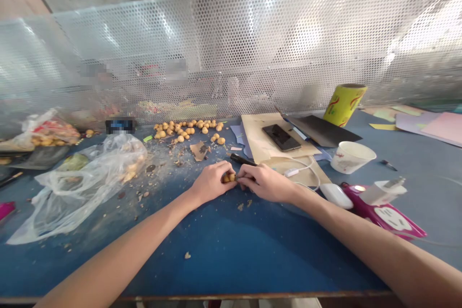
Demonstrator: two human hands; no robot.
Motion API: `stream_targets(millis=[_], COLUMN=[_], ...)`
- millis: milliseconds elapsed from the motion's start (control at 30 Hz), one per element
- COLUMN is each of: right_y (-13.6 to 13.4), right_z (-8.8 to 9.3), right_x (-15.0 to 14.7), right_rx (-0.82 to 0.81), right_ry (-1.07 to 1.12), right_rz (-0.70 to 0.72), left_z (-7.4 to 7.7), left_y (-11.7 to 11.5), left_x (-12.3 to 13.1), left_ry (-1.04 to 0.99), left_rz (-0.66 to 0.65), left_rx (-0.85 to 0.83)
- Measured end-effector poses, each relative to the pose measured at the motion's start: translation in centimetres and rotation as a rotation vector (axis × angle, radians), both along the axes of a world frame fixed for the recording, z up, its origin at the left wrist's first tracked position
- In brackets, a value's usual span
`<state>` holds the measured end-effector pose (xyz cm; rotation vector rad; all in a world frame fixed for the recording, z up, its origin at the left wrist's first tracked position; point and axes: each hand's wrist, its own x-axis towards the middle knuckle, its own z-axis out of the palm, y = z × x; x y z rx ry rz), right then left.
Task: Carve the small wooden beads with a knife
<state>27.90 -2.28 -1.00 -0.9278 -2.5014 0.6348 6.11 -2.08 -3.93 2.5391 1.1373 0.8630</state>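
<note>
My left hand (212,180) is closed round a small tan gourd (229,178) over the front middle of the blue table. Meeting it from the right, my right hand (265,180) has its fingers pinched at the gourd's end. Something thin and dark shows at those fingertips, too small to name. A black rod-like handle (243,160) sticks out above my right fingers; whether it is held or lies behind them I cannot tell. Several similar gourds (180,130) lie in a group farther back, beside a torn brown scrap (199,150) of sandpaper or paper.
Crumbs and a clear plastic bag (72,197) spread over the left side of the blue table (231,255). To the right are a phone (281,137) on brown paper, a paper cup (352,158), a yellow roll (344,105), a white cable and a magenta power strip (393,219). Perforated metal (231,48) stands behind.
</note>
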Motion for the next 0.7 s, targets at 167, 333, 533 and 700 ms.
stream_targets(millis=[167,333,533,700], right_y=[0.09,-0.13,-0.06,0.13], right_z=[0.41,0.24,0.22,-0.3], right_x=[0.34,-0.03,-0.17,0.02], right_rx=[0.006,-0.073,-0.076,0.067], right_ry=[-0.038,0.027,0.027,-0.038], right_rz=[0.012,-0.024,-0.041,-0.007], left_z=[-0.13,-0.06,-0.06,-0.04], left_y=[0.14,0.06,0.08,0.08], left_x=[-0.03,0.06,0.14,0.09], left_ry=[0.003,0.0,0.004,0.024], left_rz=[0.017,0.007,0.024,0.014], left_rx=[-0.021,-0.016,-0.023,-0.003])
